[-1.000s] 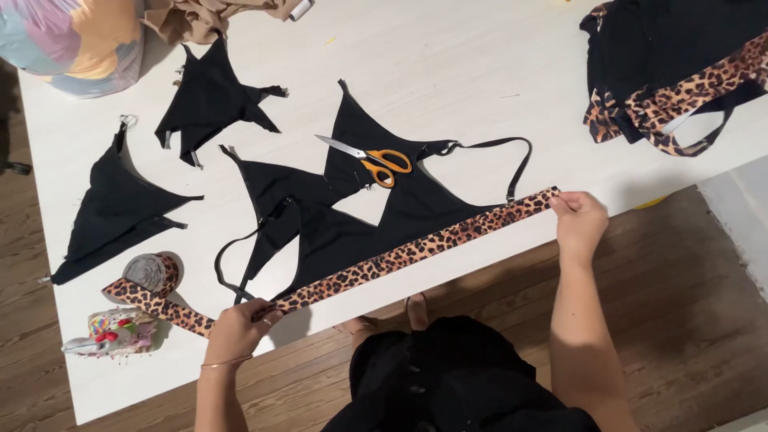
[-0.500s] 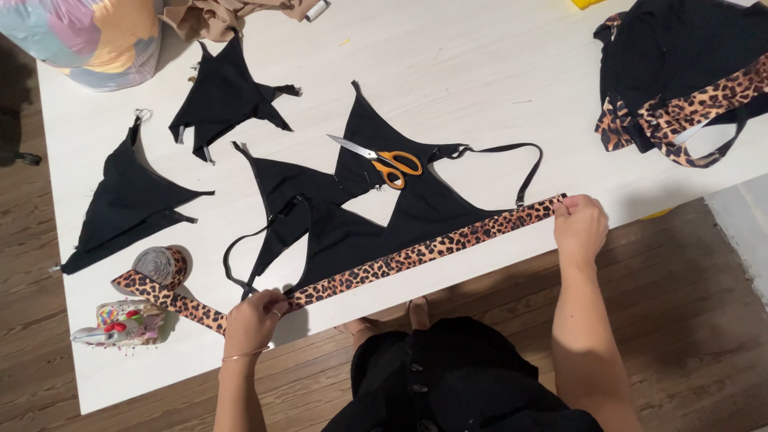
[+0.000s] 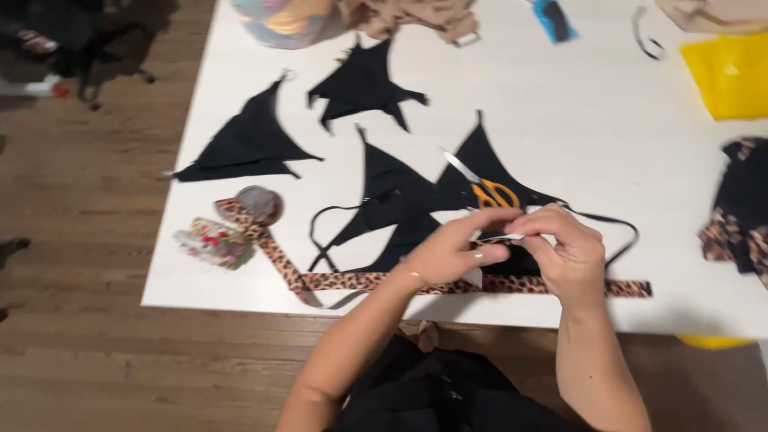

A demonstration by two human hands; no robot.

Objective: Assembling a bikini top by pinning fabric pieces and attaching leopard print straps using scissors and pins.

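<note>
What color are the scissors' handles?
Orange, on the scissors, seen in the head view.

Matt black cloth triangles [image 3: 248, 148] on a smooth white table [image 3: 560, 120] | leopard-print cloth strip [image 3: 352, 281] — soft, unglossed | scissors [image 3: 480, 186] — bright metal blades, orange plastic handles | yellow bag [image 3: 732, 76], glossy plastic | floor [image 3: 88, 264] of dark wood planks, faint sheen | tan cloth [image 3: 408, 18], crumpled

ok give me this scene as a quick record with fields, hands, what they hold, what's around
left hand: raised over the table, fingers pinching a small thin item
right hand: meets the left, pinching the same item; what it is cannot be told
below hands: leopard-print strip along the white table edge
nearby: orange-handled scissors, black triangle fabric pieces
</note>
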